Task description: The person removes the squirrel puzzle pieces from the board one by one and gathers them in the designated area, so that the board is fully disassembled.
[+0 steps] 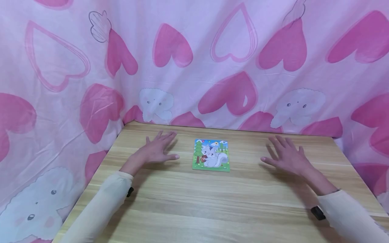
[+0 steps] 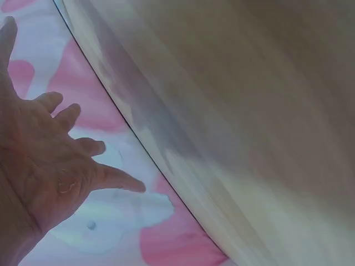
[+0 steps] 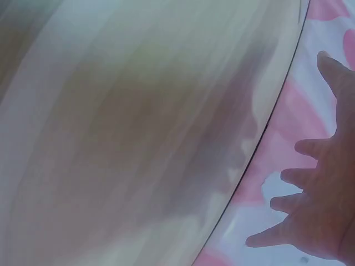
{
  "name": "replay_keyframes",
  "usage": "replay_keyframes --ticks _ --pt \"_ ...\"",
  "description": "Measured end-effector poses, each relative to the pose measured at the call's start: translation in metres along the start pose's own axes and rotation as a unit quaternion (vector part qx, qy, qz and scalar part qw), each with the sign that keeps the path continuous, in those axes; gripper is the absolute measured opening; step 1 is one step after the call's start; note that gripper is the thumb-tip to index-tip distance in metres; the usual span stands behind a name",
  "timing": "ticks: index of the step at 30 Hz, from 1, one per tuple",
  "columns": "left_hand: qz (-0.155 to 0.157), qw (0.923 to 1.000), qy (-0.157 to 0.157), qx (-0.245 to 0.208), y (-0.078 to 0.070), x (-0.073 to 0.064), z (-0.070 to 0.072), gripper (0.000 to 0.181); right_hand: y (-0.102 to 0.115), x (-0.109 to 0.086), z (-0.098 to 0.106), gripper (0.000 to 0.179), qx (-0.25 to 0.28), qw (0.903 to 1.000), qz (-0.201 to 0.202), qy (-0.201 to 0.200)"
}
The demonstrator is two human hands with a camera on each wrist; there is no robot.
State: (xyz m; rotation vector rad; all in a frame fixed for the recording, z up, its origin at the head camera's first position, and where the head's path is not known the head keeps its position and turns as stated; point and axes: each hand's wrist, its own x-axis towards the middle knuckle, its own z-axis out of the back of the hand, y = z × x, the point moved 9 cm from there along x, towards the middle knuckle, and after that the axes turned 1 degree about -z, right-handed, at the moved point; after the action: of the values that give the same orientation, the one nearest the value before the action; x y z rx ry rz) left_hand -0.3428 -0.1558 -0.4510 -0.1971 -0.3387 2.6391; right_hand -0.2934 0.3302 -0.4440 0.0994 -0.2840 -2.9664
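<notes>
A square picture puzzle (image 1: 211,155) with a grey squirrel holding an acorn among trees lies flat on the wooden table (image 1: 194,206). To its left, my left hand (image 1: 156,148) hovers palm down with the fingers spread and nothing in it. My right hand (image 1: 287,155) is held the same way on the other side, farther from the picture. Both hands cast shadows on the wood. Each wrist view shows spread fingers and a bare palm, the left hand (image 2: 50,149) at the left side and the right hand (image 3: 321,194) at the right.
A pink curtain (image 1: 182,77) printed with hearts and white animals hangs behind the table and along both sides. The table's back edge meets it just beyond my fingertips. Dark wrist straps (image 1: 318,213) show at the cream sleeves (image 1: 103,206).
</notes>
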Motion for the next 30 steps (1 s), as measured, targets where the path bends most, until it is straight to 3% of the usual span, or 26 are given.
replay_keyframes --ticks 7,12,17,30 --pt "-0.024 0.9995 0.018 -0.008 -0.023 0.012 -0.010 0.105 0.035 0.004 0.002 0.110 -0.012 0.9986 0.046 -0.024" --pt "-0.055 0.9971 0.052 -0.006 -0.044 0.022 -0.021 0.101 0.058 0.008 0.004 0.104 0.012 0.9953 0.089 -0.037" --pt "-0.087 0.9930 0.080 -0.006 -0.063 0.028 -0.031 0.103 0.075 0.014 -0.002 0.100 0.042 0.9919 0.118 -0.023" --pt "-0.065 0.9908 0.114 0.033 -0.072 0.031 -0.041 0.106 0.121 0.031 -0.013 0.098 0.051 0.9864 0.154 0.026"
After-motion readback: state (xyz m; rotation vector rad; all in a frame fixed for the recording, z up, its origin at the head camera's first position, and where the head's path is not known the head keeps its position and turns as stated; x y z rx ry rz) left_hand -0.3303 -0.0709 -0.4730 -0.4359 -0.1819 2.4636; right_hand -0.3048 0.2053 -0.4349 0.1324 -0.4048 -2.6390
